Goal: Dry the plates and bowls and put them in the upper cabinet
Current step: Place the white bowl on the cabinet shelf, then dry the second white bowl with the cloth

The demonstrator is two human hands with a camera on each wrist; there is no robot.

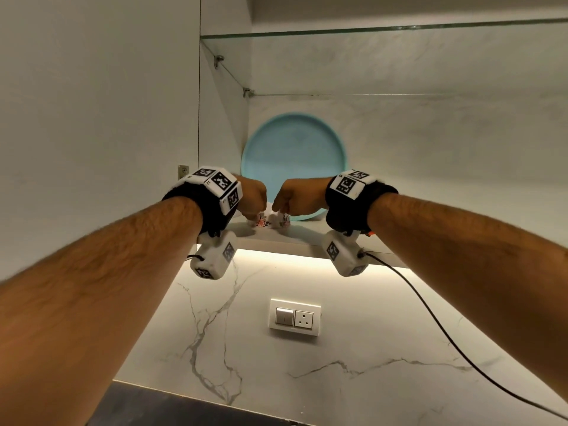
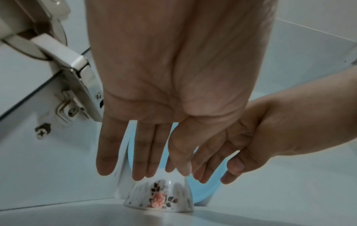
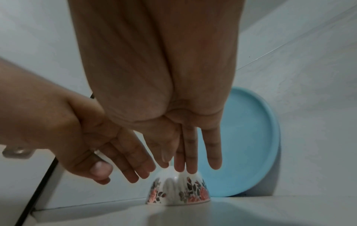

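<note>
Both hands are reaching down over a small floral bowl (image 2: pixel 158 197) that is sitting upside down, rim flat on the bottom shelf (image 1: pixel 295 238) of the upper cabinet. The left hand (image 2: pixel 166 94) is hanging with its fingers straight and slightly spread, tips at the bowl's upturned base; the right hand (image 3: pixel 158 85) is doing the same from the other side, fingers extended and loose. Neither hand is curling round the bowl; whether the fingertips are actually touching it is hard to tell. Just behind the bowl a light blue plate (image 1: pixel 292 161) is standing on edge, leaning against the cabinet's back wall. Left of the bowl, a metal door hinge (image 2: pixel 77 85) is showing on the cabinet side.
</note>
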